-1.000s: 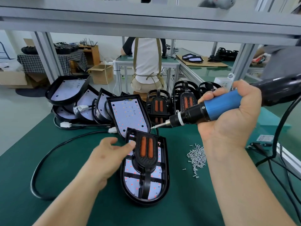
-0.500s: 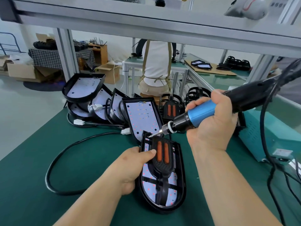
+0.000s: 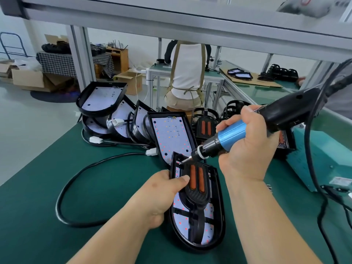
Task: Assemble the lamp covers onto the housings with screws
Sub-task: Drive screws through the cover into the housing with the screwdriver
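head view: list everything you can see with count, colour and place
housing: one, black with white led board, centre of mat
cover: one, black with two orange strips, on the housing
screwdriver: one, blue and black, bit at housing's far left corner
open housings: about five, black and white, leaning behind
spare covers: several, black and orange, behind the screwdriver
cable: one, black, looped on mat's left
connectors: three, white, by the open housings
box: one, teal, right
mat: one, green, bench top
person: one, white top, background bench
left hand: holds housing's left edge, thumb on cover
right hand: grips the screwdriver
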